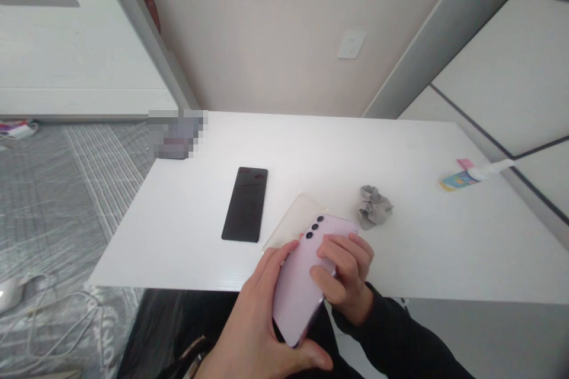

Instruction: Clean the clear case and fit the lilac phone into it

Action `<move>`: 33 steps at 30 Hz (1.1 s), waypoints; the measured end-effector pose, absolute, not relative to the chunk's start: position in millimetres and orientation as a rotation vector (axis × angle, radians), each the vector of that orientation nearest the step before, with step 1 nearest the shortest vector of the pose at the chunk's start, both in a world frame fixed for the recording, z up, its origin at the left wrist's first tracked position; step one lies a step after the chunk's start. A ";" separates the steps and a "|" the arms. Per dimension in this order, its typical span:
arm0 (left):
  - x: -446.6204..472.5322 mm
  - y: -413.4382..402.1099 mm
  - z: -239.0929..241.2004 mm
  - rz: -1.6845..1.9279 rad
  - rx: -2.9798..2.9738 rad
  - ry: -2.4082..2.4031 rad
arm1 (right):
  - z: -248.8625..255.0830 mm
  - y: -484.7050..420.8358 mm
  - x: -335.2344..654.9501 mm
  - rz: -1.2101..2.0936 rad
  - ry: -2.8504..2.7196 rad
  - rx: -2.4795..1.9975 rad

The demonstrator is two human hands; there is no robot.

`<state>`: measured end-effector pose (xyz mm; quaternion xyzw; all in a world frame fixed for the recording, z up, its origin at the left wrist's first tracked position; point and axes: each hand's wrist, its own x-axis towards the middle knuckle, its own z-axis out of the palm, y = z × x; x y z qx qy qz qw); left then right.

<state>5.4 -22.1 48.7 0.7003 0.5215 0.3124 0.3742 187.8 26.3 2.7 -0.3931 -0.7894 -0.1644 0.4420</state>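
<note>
A light purple smartphone (pixel 297 290) is tilted at the table's front edge, its back and three camera lenses facing up. My left hand (pixel 255 314) grips it along the left side, with the thumb at its lower end. Curled fingers of my right hand (pixel 349 269) rest on its back and right edge; whether they pinch anything thin there is hidden. A clear phone case (pixel 293 219) lies on the white table (pixel 320 151), partly covered by the phone. Left of the case lies a dark flat phone or glass panel (pixel 245 204).
A grey scrunchie (pixel 374 207) lies right of the phone. A white-capped bottle (pixel 462 179) lies farther right near a pink piece (pixel 465 163). A blurred-out item (pixel 178 136) is at the back left corner. Cables (pixel 57 320) lie on the grey covering at left.
</note>
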 end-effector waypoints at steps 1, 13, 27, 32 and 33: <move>4.4 -22.3 49.1 0.786 1.773 1.334 | 2.4 26.8 188.1 -0.412 -1.957 -0.983; 8.7 -16.5 37.2 0.869 2.089 1.515 | 9.2 36.7 202.2 -0.385 -2.037 -0.997; 1.8 -12.6 8.7 0.749 2.371 1.670 | -4.4 71.1 313.0 0.117 -2.052 -1.601; 1.4 -12.8 1.6 0.808 2.293 1.678 | 15.9 72.2 304.6 0.310 -1.947 -1.616; 1.1 -13.0 1.1 0.813 2.295 1.687 | 21.0 69.7 299.1 0.353 -1.933 -1.597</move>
